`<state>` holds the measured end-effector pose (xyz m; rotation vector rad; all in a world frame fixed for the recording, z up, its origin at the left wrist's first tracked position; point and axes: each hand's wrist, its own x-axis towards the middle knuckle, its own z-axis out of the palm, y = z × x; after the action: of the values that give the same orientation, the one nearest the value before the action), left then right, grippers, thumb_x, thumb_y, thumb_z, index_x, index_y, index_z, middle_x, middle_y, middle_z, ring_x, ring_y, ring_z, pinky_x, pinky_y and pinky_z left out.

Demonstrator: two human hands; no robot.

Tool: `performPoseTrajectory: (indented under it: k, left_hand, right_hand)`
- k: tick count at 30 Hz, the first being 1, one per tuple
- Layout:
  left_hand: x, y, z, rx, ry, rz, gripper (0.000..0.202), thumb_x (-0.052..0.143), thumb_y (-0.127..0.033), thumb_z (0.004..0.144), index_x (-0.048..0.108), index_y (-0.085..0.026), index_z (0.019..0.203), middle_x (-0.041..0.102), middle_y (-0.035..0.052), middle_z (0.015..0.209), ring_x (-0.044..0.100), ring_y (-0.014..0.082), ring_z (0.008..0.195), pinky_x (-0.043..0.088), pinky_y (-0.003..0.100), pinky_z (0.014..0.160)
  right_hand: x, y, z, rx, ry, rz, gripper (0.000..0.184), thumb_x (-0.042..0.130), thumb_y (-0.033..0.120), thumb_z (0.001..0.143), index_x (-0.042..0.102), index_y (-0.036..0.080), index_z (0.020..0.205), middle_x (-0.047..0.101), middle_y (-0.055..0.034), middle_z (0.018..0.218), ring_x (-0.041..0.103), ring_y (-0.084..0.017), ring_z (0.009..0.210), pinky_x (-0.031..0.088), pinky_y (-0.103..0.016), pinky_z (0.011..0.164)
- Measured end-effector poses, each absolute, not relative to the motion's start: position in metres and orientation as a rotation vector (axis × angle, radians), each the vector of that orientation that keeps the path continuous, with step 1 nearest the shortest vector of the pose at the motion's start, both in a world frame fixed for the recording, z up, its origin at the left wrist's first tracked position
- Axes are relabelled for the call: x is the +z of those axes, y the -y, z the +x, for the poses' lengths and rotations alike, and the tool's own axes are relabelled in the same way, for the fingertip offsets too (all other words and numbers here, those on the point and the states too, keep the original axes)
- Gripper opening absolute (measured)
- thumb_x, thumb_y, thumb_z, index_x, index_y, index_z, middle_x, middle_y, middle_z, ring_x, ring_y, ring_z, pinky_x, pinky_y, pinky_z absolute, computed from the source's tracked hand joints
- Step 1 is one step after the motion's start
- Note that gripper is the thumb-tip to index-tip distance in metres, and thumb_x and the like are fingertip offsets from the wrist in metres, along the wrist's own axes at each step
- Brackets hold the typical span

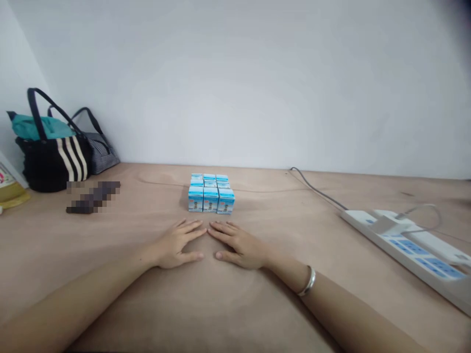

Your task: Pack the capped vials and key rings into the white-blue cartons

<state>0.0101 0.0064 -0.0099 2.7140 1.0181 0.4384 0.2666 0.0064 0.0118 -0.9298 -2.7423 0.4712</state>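
Note:
Several small blue-and-white cardboard boxes (211,196) stand packed together in rows at the middle of the brown tabletop (235,314). Just in front of them my left hand (176,245) lies flat on the table, fingers spread and holding nothing. Beside it rests my right hand (241,245), also flat and empty, its wrist carrying a silver bracelet (309,281). The fingertips of both hands almost meet, and a short gap separates them from the front row of boxes.
On the right lies a long white power strip (408,250) with a plug and a grey cable (316,189). At left are a black striped bag (55,159), a grey striped bag (105,153), a pixelated dark object (93,197) and a bottle of yellow liquid (13,191). A white wall rises behind.

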Motion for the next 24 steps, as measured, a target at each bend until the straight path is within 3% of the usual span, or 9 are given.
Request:
performPoseTrajectory:
  k: [6, 10, 13, 16, 19, 24]
  left_hand:
    - [-0.013, -0.002, 0.009, 0.51, -1.044, 2.714, 0.061, 0.047, -0.054, 0.084, 0.038, -0.026, 0.137, 0.038, 0.0093, 0.144, 0.037, 0.0267, 0.132, 0.03, 0.048, 0.108]
    - [-0.01, -0.01, 0.009, 0.734, -1.176, 2.771, 0.051, 0.05, -0.048, 0.085, 0.05, -0.022, 0.128, 0.047, 0.0114, 0.134, 0.045, 0.0264, 0.123, 0.039, 0.045, 0.102]
    - [-0.003, -0.029, 0.012, 0.95, -1.296, 2.924, 0.049, 0.056, -0.044, 0.081, 0.053, -0.023, 0.125, 0.046, 0.0115, 0.134, 0.04, 0.0302, 0.126, 0.033, 0.05, 0.105]
    - [0.001, -0.05, 0.017, 1.007, -1.374, 3.044, 0.056, 0.059, -0.04, 0.078, 0.048, -0.023, 0.131, 0.039, 0.0118, 0.142, 0.033, 0.0324, 0.132, 0.025, 0.053, 0.109]
    - [-0.002, -0.063, 0.02, 0.972, -1.417, 3.081, 0.061, 0.056, -0.038, 0.08, 0.04, -0.021, 0.137, 0.036, 0.0127, 0.144, 0.032, 0.0313, 0.133, 0.023, 0.052, 0.11]
    - [-0.009, -0.059, 0.018, 1.033, -1.396, 3.077, 0.055, 0.051, -0.033, 0.083, 0.04, -0.022, 0.136, 0.039, 0.0117, 0.142, 0.031, 0.0288, 0.134, 0.023, 0.049, 0.111]
  right_hand:
    - [0.011, -0.005, 0.268, 0.385, 2.702, -0.865, 0.061, 0.052, 0.049, 0.085, 0.042, 0.019, 0.137, 0.04, -0.0147, 0.142, 0.037, -0.027, 0.131, 0.03, -0.047, 0.107]
    - [0.016, -0.016, 0.272, 0.168, 2.509, -0.865, 0.033, 0.052, 0.037, 0.087, 0.063, 0.017, 0.111, 0.062, -0.0131, 0.11, 0.058, -0.022, 0.101, 0.047, -0.038, 0.088]
    - [0.024, -0.035, 0.273, -0.143, 2.253, -1.022, 0.022, 0.05, 0.027, 0.086, 0.064, 0.016, 0.1, 0.06, -0.0126, 0.098, 0.056, -0.023, 0.092, 0.047, -0.039, 0.083]
    - [0.029, -0.055, 0.273, -0.341, 2.146, -1.162, 0.034, 0.058, 0.026, 0.08, 0.059, 0.015, 0.113, 0.056, -0.0152, 0.107, 0.052, -0.027, 0.096, 0.045, -0.044, 0.086]
    - [0.027, -0.066, 0.272, -0.353, 2.142, -1.204, 0.042, 0.062, 0.028, 0.076, 0.055, 0.014, 0.114, 0.054, -0.0167, 0.11, 0.05, -0.03, 0.1, 0.043, -0.047, 0.088]
    - [0.017, -0.067, 0.275, -0.21, 2.109, -1.01, 0.031, 0.062, 0.034, 0.077, 0.052, 0.017, 0.101, 0.053, -0.0143, 0.109, 0.049, -0.029, 0.104, 0.042, -0.046, 0.09]
